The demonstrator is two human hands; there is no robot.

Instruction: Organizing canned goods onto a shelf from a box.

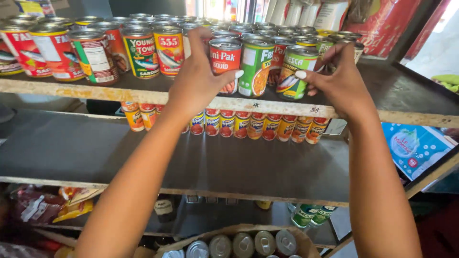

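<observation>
1. My left hand (198,83) is curled around a red-labelled can (224,59) on the top shelf (406,93). The thumb lies across the lower label and the fingers wrap behind, so the grip is closed on it.
2. The red-labelled can stands upright, long axis vertical, lid up, front label toward me. It sits at the front row, just off 3 o'clock from my left palm.
3. My right hand (342,81) is half closed on a green-labelled can (295,71). The thumb tip presses the label side and the fingers reach over the far edge of the lid.
4. The green-labelled can looks slightly tilted, top leaning toward 1 o'clock, lid up. It lies at 9 o'clock from my right hand.
5. A green-and-white can (256,64) stands upright between the two held cans, touching or nearly touching both.
6. At 6 o'clock below my hands, a row of small tomato-labelled tins (256,125) lines the back of the middle shelf (95,153).
7. At the bottom edge, a basket (306,241) holds plain silver-topped cans (244,244).
</observation>
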